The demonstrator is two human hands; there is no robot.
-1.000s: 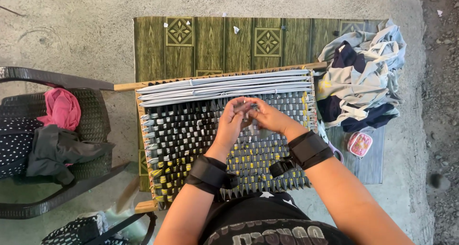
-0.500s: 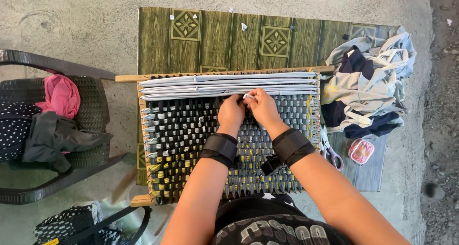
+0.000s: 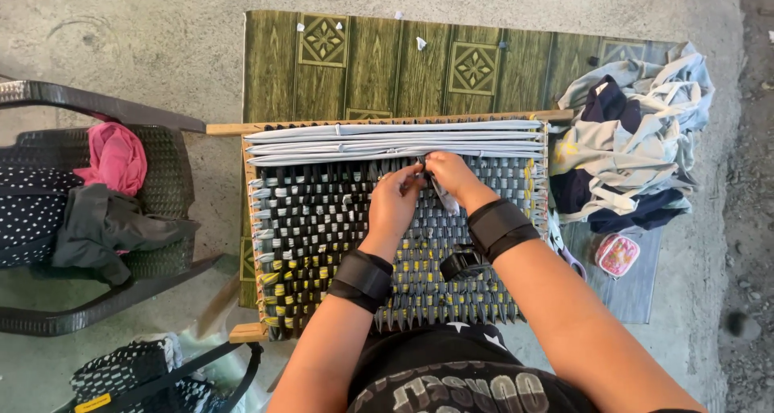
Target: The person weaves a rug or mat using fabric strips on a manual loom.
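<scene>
Hands edged up the loom [image 3: 256,219], left hand [image 3: 395,205] and right hand [image 3: 451,175] pinching grey strip [image 3: 442,193] between them.

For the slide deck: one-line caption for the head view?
Both hands work a pale fabric strip through a woven mat on a wooden frame.

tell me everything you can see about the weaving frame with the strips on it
The weaving frame is a rectangular wooden loom lying flat on a green patterned mat. Most of it carries a dense checker weave of black, grey and yellow fabric strips; pale grey strips run unwoven across the far end. The left hand and right hand rest on the weave's far edge, pinching a pale strip.
</scene>
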